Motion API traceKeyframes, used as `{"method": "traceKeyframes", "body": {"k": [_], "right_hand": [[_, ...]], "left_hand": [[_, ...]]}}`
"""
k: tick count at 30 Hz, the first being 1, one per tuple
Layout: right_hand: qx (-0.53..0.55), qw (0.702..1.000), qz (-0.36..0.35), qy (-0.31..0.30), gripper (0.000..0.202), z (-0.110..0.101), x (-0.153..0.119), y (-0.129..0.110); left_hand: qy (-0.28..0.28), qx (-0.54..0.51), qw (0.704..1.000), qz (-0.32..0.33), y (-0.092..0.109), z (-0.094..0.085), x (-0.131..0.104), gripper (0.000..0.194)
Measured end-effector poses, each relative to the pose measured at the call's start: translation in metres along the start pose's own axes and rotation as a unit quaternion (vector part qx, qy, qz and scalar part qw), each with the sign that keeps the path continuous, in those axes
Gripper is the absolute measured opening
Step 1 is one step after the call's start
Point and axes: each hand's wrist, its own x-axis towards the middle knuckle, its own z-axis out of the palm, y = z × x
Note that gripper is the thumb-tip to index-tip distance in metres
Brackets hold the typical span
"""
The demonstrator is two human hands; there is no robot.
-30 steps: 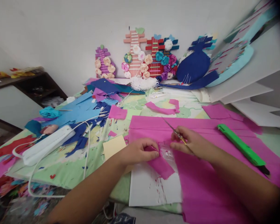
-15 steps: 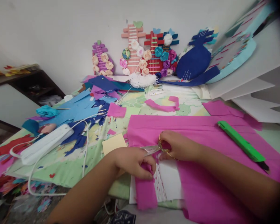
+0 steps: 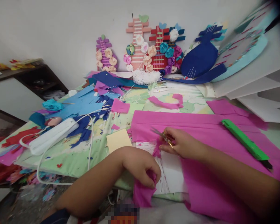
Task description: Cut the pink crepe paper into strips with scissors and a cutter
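Working a pink strip (image 3: pixel 142 197) with scissors looks like the step in hand. Your left hand (image 3: pixel 141 163), at 9 o'clock on the white board (image 3: pixel 174 174), pinches the strip in curled fingers, its loose end hanging toward 7. Near 12, the scissors (image 3: pixel 163 135) point toward 10, clear of that end, their handles gripped by your right hand (image 3: pixel 185 144). The large pink sheet (image 3: pixel 205 177) spreads toward 3, a green cutter (image 3: pixel 245 140) on it at 2. Any further snip would call for a taut strip and fingertips clear of the blades.
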Motion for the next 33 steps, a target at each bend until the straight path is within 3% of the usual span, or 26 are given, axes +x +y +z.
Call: {"method": "traceKeyframes", "body": {"k": [3,7,14,18,21,25,27,29,31,33], "right_hand": [[-0.076,0.997,0.023,0.012,0.034,0.004,0.002,-0.006],[-0.116,0.993,-0.004,0.017,0.036,0.014,0.003,-0.011],[-0.144,0.989,-0.038,0.011,0.009,0.031,0.006,-0.006],[-0.121,0.992,-0.033,-0.004,0.003,0.028,0.008,-0.009],[-0.084,0.995,-0.013,0.042,0.002,0.006,0.012,-0.013],[-0.036,0.98,0.049,0.189,0.02,-0.051,0.022,-0.003],[-0.129,0.948,0.086,0.278,0.019,-0.083,0.027,0.013],[-0.276,0.882,0.137,0.357,0.012,-0.111,0.033,0.036],[-0.294,0.866,0.182,0.361,0.011,-0.131,0.038,0.058],[-0.254,0.877,0.263,0.311,0.022,-0.139,0.042,0.071]], "left_hand": [[-0.007,0.031,0.999,0.004,0.002,0.003,0.002,0.005],[-0.006,0.063,0.998,0.012,0.004,0.006,0.004,0.005],[-0.022,0.077,0.997,0.011,0.009,0.009,0.004,0.005],[-0.012,0.075,0.997,-0.012,0.011,0.009,0.005,0.006],[-0.006,0.079,0.997,-0.016,0.01,0.009,0.005,0.006],[-0.001,0.086,0.996,-0.02,0.008,0.009,0.006,0.004],[-0.001,0.091,0.996,-0.022,0.007,0.01,0.006,0.004],[-0.002,0.097,0.995,-0.03,0.008,0.01,0.006,0.005],[0.0,0.1,0.994,-0.039,0.008,0.011,0.007,0.005],[0.008,0.097,0.995,-0.036,0.008,0.011,0.007,0.005]]}}
